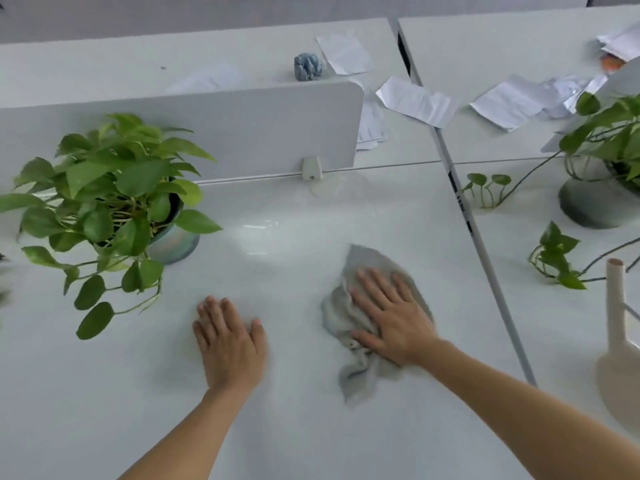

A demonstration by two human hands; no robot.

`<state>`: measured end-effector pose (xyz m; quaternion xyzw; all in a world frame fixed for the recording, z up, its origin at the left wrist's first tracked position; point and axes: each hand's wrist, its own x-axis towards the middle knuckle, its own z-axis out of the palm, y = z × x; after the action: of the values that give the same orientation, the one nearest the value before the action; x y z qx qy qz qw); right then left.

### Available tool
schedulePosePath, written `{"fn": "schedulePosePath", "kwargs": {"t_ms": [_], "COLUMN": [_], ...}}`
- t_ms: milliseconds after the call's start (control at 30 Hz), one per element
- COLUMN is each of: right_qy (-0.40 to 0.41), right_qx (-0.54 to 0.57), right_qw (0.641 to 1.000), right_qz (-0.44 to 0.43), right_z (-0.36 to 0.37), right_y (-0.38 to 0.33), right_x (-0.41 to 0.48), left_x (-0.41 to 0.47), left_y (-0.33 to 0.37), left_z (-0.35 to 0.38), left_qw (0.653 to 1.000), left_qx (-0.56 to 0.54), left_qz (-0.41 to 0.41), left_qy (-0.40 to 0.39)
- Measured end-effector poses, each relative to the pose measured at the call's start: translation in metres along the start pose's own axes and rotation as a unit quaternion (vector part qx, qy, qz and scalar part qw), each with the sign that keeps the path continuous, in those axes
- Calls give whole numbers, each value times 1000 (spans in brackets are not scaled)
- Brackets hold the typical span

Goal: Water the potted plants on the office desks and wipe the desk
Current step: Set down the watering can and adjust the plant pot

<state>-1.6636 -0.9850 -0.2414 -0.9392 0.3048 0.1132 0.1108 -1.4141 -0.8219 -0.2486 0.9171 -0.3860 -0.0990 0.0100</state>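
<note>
My right hand (391,317) lies flat on a crumpled grey cloth (360,271), pressing it onto the white desk (277,410). My left hand (228,341) rests palm down on the bare desk to the left of the cloth, fingers together, holding nothing. A leafy green potted plant (114,206) in a pale shiny pot (176,242) stands at the left. A second potted plant (609,147) in a grey pot (588,206) stands on the neighbouring desk at the right, with vines trailing over the desktop. A wet sheen shows on the desk beyond the cloth.
A white divider panel (214,129) stands behind the left plant. A metal strip (485,251) separates the two desks. A cream watering can (620,341) stands at the right edge. Loose papers (415,100) and a blue crumpled object (308,66) lie on the far desks.
</note>
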Motion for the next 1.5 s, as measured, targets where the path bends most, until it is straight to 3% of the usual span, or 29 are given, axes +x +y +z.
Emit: {"fn": "schedulePosePath", "kwargs": {"t_ms": [67, 167, 267, 433, 533, 633, 767, 833, 900, 1033, 1100, 1167, 1233, 1300, 1333, 1400, 1500], "right_qy": [2, 19, 38, 55, 56, 51, 20, 15, 38, 71, 70, 68, 54, 30, 20, 27, 62], "right_qx": [-19, 4, 16, 34, 31, 13, -62, -76, -70, -3, 29, 27, -30, -78, -82, -75, -72], "right_qw": [1000, 989, 974, 963, 976, 995, 983, 969, 978, 994, 984, 989, 998, 977, 968, 971, 994], "right_qz": [-3, 145, 222, 262, 206, 84, -171, -237, -192, 82, 162, 130, -31, -195, -237, -224, -46], "right_z": [-6, -25, -39, -71, -82, -80, -49, -41, -50, -73, -75, -69, -53, -37, -35, -40, -58], "right_y": [46, 102, 125, 158, 147, 104, 65, 82, 111, 123, 94, 56, 28, 29, 44, 89, 134], "right_x": [-19, -11, 30, 118, 172, 201, 151, 115, 113, 177, 206, 213, 186, 132, 111, 93, 114], "left_x": [10, 38, 50, 50, 52, 54, 50, 51, 52, 56, 56, 56, 55, 53, 52, 53, 54], "left_y": [-1, 4, 13, 12, 14, 10, 5, 9, 15, 16, 14, 11, 9, 12, 13, 16, 17], "left_z": [-8, -19, -12, 4, 4, 5, 3, 1, -1, -1, 0, 2, 2, 0, -1, -2, -1], "left_qw": [999, 992, 987, 988, 989, 989, 989, 989, 988, 989, 989, 989, 989, 989, 989, 988, 989], "left_qx": [-31, -95, -99, -64, -52, -44, -39, -42, -44, -37, -35, -32, -32, -38, -41, -44, -41], "left_qz": [-16, -80, -114, -120, -113, -118, -116, -118, -118, -117, -117, -119, -123, -119, -118, -119, -117], "left_qy": [14, 33, 54, 78, 81, 84, 81, 82, 85, 82, 80, 78, 80, 83, 84, 85, 84]}}
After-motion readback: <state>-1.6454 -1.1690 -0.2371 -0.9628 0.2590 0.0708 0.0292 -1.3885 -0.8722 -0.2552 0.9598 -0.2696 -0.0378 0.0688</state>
